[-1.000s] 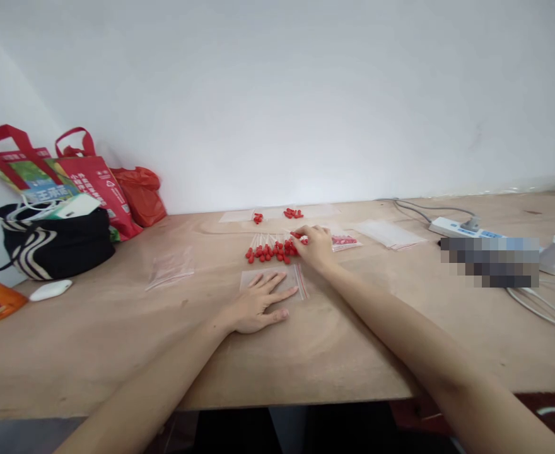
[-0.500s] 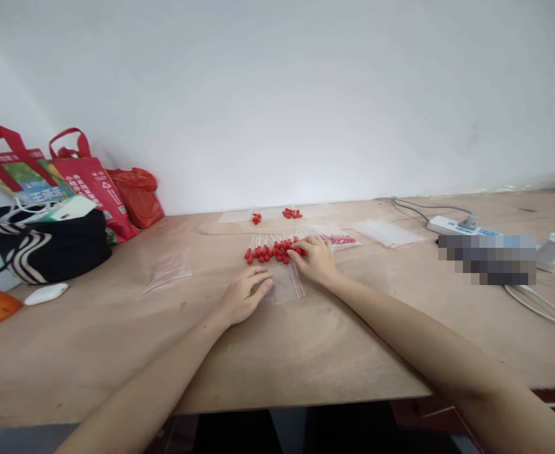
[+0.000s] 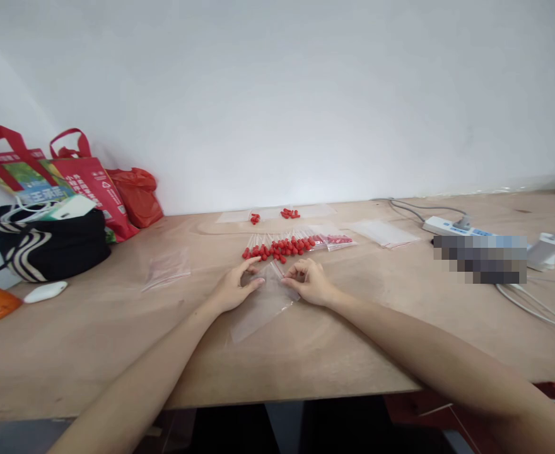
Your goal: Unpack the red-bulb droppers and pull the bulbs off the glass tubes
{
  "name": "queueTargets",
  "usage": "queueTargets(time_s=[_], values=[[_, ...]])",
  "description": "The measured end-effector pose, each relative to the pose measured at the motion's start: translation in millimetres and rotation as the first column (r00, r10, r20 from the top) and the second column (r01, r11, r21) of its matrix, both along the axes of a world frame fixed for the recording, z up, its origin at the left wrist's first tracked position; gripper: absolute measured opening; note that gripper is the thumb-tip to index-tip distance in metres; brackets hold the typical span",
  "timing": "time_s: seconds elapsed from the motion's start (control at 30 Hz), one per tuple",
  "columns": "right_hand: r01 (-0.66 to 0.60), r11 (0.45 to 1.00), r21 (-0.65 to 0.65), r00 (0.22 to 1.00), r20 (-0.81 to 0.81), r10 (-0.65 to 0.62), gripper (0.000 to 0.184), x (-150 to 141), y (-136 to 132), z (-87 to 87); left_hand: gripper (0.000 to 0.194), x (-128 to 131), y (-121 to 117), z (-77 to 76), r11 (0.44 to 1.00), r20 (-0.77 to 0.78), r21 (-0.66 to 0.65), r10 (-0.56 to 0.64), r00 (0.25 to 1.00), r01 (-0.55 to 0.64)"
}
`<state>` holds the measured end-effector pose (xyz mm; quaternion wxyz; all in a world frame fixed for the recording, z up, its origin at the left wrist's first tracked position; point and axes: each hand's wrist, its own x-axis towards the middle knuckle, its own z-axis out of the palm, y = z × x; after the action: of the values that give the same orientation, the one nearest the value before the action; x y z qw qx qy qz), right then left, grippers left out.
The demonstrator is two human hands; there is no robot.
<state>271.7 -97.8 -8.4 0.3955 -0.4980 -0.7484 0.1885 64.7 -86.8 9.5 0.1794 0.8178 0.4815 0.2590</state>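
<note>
the left hand (image 3: 239, 287) curves loosely, thumb and forefinger parted by a clear gap; whether its other fingers grip anything cannot be told. the right hand (image 3: 309, 282) bends its fingers inward, thumb and forefinger nearly together, pinching the upper edge of a thin, transparent plastic zip bag (image 3: 263, 310). this bag slants between the hands, its glossy film wrinkled, its lower corner pointing near and left. just beyond lies a row of slender white sticks with rounded red heads (image 3: 282, 247), heads toward the near side. at the row's right end sits a flat clear bag with red contents (image 3: 340, 240); farther right, a stack of smooth translucent bags (image 3: 385, 233). another limp clear bag (image 3: 168, 268) lies left on the pale, grained wooden table (image 3: 353, 359).
</note>
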Motion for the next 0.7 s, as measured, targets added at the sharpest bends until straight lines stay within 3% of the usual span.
queueTargets(time_s=[0.1, 0.2, 0.27, 0.33, 0.43, 0.5, 0.57, 0.63, 0.7], values=[[-0.014, 1.000, 0.020, 0.994, -0.106, 0.017, 0.016, 1, 2, -3.4, 0.034, -3, 1, 6.6, 0.998, 0.062, -0.060, -0.009, 0.998, 0.013], [0.028, 1.000, 0.012, 0.975, -0.222, -0.025, 0.019, 4, 5, -6.5, 0.023, -18, 9, 16.4, 0.989, 0.136, 0.014, 0.142, 0.980, -0.145], [0.047, 0.999, 0.011, 0.967, -0.251, -0.043, 0.020, 5, 7, -8.1, 0.020, -37, 19, 26.6, 0.931, 0.249, 0.121, 0.307, 0.918, -0.344], [0.061, 0.998, 0.030, 0.968, -0.247, -0.051, 0.016, 6, 9, -8.6, 0.018, -59, 29, 39.4, 0.814, 0.391, 0.276, 0.391, 0.833, -0.512], [0.096, 0.989, 0.109, 0.973, -0.221, -0.070, 0.012, 12, 13, -7.0, 0.021, -92, 37, 57.1, 0.743, 0.467, 0.344, 0.396, 0.791, -0.574], [0.136, 0.975, 0.177, 0.976, -0.192, -0.101, 0.011, 20, 19, -4.5, 0.018, -112, 38, 61.7, 0.756, 0.515, 0.352, 0.335, 0.789, -0.551], [0.210, 0.949, 0.235, 0.973, -0.144, -0.180, 0.013, 34, 27, -1.8, 0.021, -133, 38, 57.9, 0.823, 0.518, 0.304, 0.280, 0.808, -0.480], [0.320, 0.906, 0.276, 0.947, -0.078, -0.311, 0.017, 52, 36, -0.3, 0.022, -155, 39, 48.0, 0.854, 0.442, 0.195, 0.362, 0.821, -0.482], [0.418, 0.863, 0.283, 0.900, 0.001, -0.436, 0.022, 72, 44, -0.6, 0.020, -178, 41, 35.9, 0.883, 0.246, 0.066, 0.437, 0.865, -0.464]])
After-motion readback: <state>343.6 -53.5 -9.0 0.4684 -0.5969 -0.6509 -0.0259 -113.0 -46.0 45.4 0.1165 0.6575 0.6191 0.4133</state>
